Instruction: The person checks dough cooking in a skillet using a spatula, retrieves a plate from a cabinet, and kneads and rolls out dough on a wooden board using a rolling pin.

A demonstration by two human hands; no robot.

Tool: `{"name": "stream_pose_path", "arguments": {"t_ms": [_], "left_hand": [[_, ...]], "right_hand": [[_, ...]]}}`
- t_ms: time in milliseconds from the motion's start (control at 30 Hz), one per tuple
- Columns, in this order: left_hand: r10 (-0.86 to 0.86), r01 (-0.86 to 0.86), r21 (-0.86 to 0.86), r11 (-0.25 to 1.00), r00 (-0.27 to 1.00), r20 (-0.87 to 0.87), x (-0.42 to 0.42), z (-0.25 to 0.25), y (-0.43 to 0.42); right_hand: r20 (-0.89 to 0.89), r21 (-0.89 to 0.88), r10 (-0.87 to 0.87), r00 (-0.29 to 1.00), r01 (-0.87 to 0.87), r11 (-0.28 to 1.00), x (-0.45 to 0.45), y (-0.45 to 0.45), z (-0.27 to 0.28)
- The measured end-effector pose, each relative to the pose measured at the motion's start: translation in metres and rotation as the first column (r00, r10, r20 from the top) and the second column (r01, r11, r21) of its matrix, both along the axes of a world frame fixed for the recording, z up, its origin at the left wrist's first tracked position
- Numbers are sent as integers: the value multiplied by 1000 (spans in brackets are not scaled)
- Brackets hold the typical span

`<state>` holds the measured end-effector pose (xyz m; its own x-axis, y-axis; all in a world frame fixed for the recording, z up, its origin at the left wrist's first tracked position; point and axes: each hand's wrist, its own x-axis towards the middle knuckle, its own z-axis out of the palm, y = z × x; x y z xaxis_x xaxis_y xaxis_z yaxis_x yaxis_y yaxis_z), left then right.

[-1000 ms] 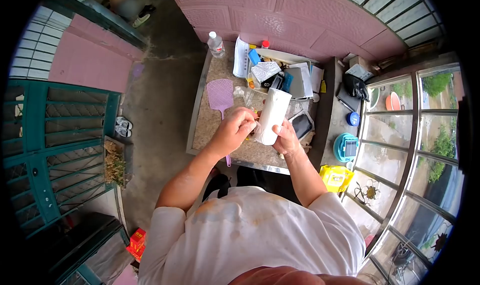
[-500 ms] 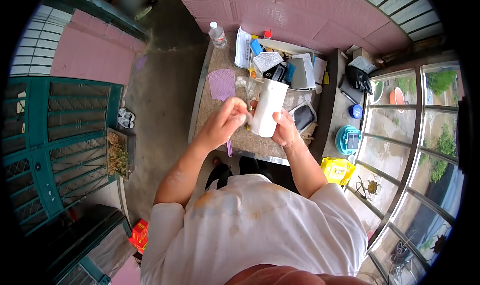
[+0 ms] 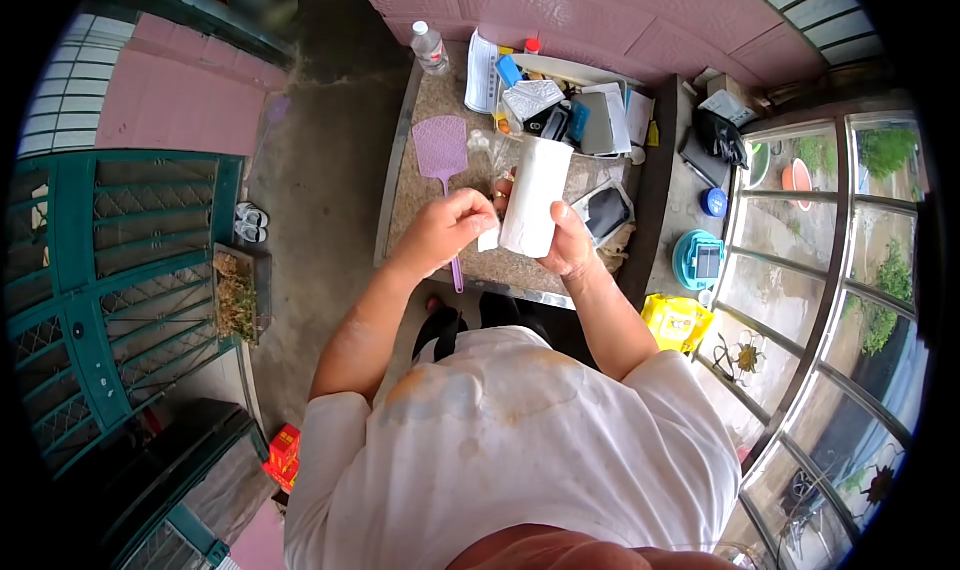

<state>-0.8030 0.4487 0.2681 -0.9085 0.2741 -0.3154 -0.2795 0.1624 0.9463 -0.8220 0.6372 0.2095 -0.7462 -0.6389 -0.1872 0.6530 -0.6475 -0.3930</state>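
Observation:
A white roll (image 3: 537, 198) is held upright-slanting over the table, with my right hand (image 3: 567, 242) wrapped round its lower right side; some of its fingers are hidden behind the roll. My left hand (image 3: 447, 231) pinches a small loose white flap (image 3: 488, 239) at the roll's lower left edge. Beneath and left of the roll, a purple fly swatter (image 3: 441, 150) lies on the speckled tabletop (image 3: 408, 202), its handle passing behind my left hand. To the right of the roll rests a dark flat item (image 3: 606, 212) in a pale wrapper.
A clear bottle (image 3: 429, 48) stands at the table's far left corner. Behind the roll sits a cluttered tray (image 3: 590, 75) beside papers (image 3: 481, 73). Along the right ledge are a blue lid (image 3: 713, 202), a turquoise device (image 3: 696, 260) and a yellow packet (image 3: 677, 323) near the window.
My left hand has moved slightly away from the roll's lower edge, and a small white flap now shows between them. The roll remains in my right hand; the whole view has shifted a little.

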Motion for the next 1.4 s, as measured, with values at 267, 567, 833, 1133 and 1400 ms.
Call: {"name": "stream_pose_path", "arguments": {"t_ms": [267, 567, 833, 1133, 1400], "left_hand": [[37, -53, 325, 944, 998, 58, 3, 16, -23], [70, -98, 401, 911, 994, 85, 1, -2, -38], [191, -219, 646, 732, 975, 114, -14, 9, -54], [514, -278, 839, 469, 858, -3, -18, 34, -128], [-170, 163, 332, 929, 985, -6, 2, -19, -30]], "right_hand": [[162, -295, -24, 987, 72, 953, -5, -1, -6], [94, -275, -58, 994, 82, 958, -16, 2, -8], [149, -165, -62, 987, 87, 982, -14, 7, -15], [219, -302, 60, 974, 10, 953, -11, 2, -45], [-103, 157, 247, 964, -229, 961, -11, -7, 25]]}}
